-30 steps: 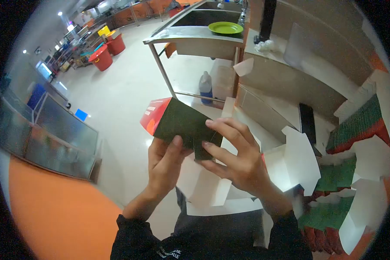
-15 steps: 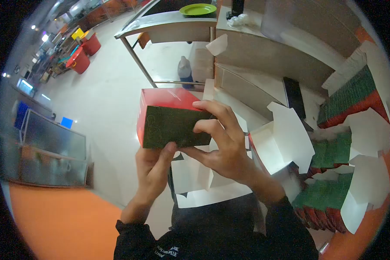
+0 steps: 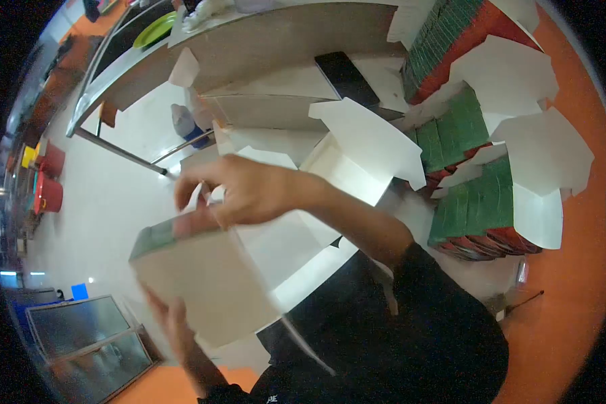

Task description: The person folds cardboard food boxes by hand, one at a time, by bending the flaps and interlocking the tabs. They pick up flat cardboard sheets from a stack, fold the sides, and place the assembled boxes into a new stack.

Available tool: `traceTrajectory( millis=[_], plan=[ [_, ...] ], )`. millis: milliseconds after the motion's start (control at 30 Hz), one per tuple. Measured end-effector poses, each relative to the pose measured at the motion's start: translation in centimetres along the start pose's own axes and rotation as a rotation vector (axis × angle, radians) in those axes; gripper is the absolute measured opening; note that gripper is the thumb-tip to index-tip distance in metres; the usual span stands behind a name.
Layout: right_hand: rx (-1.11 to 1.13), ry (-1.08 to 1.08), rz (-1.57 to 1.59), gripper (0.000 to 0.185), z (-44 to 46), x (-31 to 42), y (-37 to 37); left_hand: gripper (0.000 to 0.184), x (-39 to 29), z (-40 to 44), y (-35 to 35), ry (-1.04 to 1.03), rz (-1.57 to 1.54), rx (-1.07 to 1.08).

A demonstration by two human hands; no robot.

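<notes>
A carton (image 3: 202, 286), blurred by motion, shows a pale panel towards the camera and a dark green and red edge at its top. My left hand (image 3: 172, 316) grips its lower left side, the fingers partly behind it. Over the carton's top edge, my right hand (image 3: 232, 192) has its fingers bent and closed on the edge. Beyond my right forearm stands an open white box (image 3: 350, 161). White unfolded card (image 3: 286, 246) lies beneath and beside the held carton, close to my lap.
Stacks of green and red folded cartons (image 3: 475, 209) with open white flaps stand at the right. A black phone-like object (image 3: 347, 77) lies on the ledge. Upper left are a green plate (image 3: 155, 30), a metal-framed sink table and red tubs (image 3: 48, 192).
The view has swung right and tilted. The carton has moved down and left and turned, now with a pale side facing the camera. My right hand has shifted to its top edge.
</notes>
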State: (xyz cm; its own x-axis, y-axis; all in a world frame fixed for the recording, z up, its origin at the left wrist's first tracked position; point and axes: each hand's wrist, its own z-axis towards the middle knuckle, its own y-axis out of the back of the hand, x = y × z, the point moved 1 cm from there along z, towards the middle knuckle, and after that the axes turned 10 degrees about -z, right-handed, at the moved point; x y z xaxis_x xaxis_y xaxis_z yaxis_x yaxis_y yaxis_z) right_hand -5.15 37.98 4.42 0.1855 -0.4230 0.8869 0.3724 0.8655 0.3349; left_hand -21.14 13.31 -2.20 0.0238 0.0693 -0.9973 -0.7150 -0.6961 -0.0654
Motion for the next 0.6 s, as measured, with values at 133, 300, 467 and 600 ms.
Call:
traceTrajectory(
  millis=[133,300,467,600],
  plan=[
    [-0.542,-0.31,-0.287,0.025,-4.3,-1.3,3.1,0.063,0.3,-0.2,-5.0,0.232,-0.253,0.001],
    [-0.58,0.066,-0.633,0.038,-10.9,7.9,-1.1,0.056,1.8,-0.3,-7.2,0.134,-0.466,-0.143],
    [-0.253,-0.225,-0.955,0.04,-11.1,5.3,-6.9,0.047,1.3,-1.1,-11.4,0.272,-0.783,-0.04],
    [-0.298,-0.202,-0.959,0.018,-14.4,2.9,-4.7,0.077,2.2,-2.9,-12.8,0.344,-0.748,0.186]
  ],
)
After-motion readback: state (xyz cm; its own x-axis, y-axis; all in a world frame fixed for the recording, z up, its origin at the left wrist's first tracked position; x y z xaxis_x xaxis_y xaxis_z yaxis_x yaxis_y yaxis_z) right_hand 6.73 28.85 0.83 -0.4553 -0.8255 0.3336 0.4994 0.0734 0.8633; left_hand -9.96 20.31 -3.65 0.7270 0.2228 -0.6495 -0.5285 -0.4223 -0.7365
